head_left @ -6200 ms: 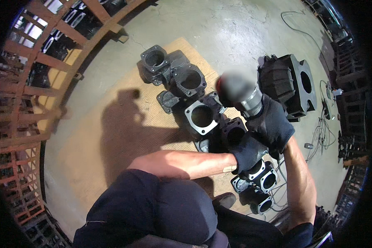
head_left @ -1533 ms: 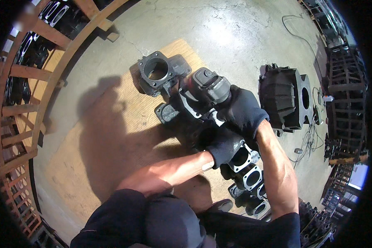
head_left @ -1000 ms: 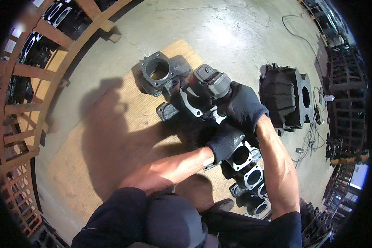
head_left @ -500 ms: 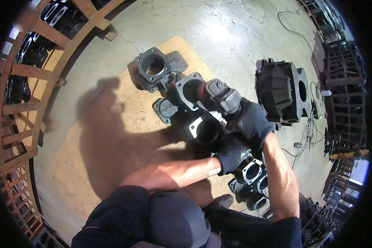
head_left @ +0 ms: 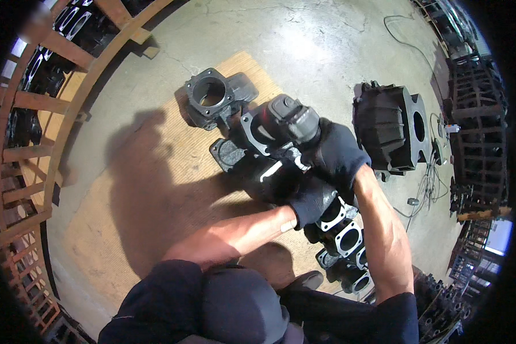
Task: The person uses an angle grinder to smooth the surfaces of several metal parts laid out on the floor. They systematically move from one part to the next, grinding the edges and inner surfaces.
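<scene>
My gloved right hand is wrapped round a dark grey cordless power tool, whose battery block faces up. My gloved left hand is closed just below it, close to the tool; what its fingers hold is hidden. Under the tool lies a black metal casting with a round bore and a bright flange face, partly covered by the tool and my hands. Farther left stands a similar casting with an open bore. A flat flange sticks out at the near left.
The castings rest on a ribbed tan board on concrete. Several smaller bored castings line up beside my right forearm. A large ribbed housing and cables lie to the right. Wooden racking curves along the left.
Both my hands and the power tool have moved up and to the left over the castings. More of the bored castings below my hands now shows.
</scene>
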`<state>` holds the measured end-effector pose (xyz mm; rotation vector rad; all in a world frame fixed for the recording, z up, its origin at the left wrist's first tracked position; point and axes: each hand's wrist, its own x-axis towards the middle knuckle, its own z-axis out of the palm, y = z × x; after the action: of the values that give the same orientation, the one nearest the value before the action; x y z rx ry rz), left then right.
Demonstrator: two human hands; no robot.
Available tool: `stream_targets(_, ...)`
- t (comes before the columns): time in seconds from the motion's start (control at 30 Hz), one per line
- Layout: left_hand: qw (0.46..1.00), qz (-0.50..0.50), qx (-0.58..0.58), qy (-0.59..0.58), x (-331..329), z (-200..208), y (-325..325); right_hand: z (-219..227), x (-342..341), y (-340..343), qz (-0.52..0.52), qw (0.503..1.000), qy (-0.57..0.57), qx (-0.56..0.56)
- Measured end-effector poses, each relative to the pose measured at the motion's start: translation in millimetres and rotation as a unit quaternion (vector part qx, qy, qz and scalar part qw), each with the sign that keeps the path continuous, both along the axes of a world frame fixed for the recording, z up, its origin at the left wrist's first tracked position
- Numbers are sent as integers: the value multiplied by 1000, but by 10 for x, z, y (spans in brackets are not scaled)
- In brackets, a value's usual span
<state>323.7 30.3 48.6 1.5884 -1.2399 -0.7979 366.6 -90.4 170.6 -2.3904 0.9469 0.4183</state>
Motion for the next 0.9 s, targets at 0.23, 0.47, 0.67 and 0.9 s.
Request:
stream_targets(0.23,988,-119,97,32,-7,407,-12,1,-289,-39,-18,1000,8,18)
stream_targets(0.47,991,-120,34,42,-550,125,101,115,-587,115,-46,998,41,14)
stream_targets(0.67,999,-37,23,-32,-64,0,-65,-52,-138,-60,-18,999,-34,11)
stream_targets(0.9,990,-111,66,-63,121,342,-44,-50,-197,-89,-11,1000,-19,2)
